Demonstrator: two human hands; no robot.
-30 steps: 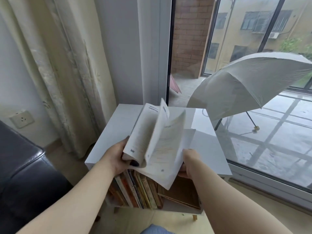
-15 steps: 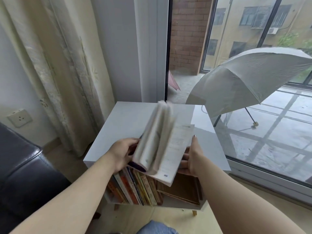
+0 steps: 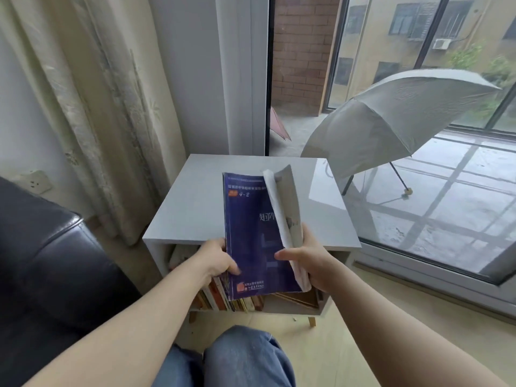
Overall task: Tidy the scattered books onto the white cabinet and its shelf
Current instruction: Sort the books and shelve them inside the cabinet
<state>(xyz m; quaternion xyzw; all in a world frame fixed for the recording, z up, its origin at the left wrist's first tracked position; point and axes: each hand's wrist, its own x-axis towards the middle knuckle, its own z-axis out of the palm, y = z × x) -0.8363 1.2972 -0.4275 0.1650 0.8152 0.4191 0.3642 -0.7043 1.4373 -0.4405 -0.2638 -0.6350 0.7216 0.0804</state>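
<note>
I hold a dark blue paperback book (image 3: 247,227) in the air above the front edge of the white cabinet (image 3: 192,205). My left hand (image 3: 216,259) grips its left edge near the bottom. My right hand (image 3: 305,261) grips the right edge, fingers curled round a curled-up bundle of white pages, thumb on the cover. Under the cabinet top, the shelf holds a row of upright books (image 3: 223,298) on the left and flat brown books (image 3: 300,298) on the right.
A black leather sofa arm (image 3: 50,261) stands close on the left. Curtains (image 3: 92,93) hang behind it. A glass door (image 3: 435,191) runs along the right, with an open grey umbrella (image 3: 396,110) outside. My knee in jeans (image 3: 245,356) is below.
The book was open with its white pages fanned upward. The pages have swung over and the blue cover now faces up. The view tilted slightly downward.
</note>
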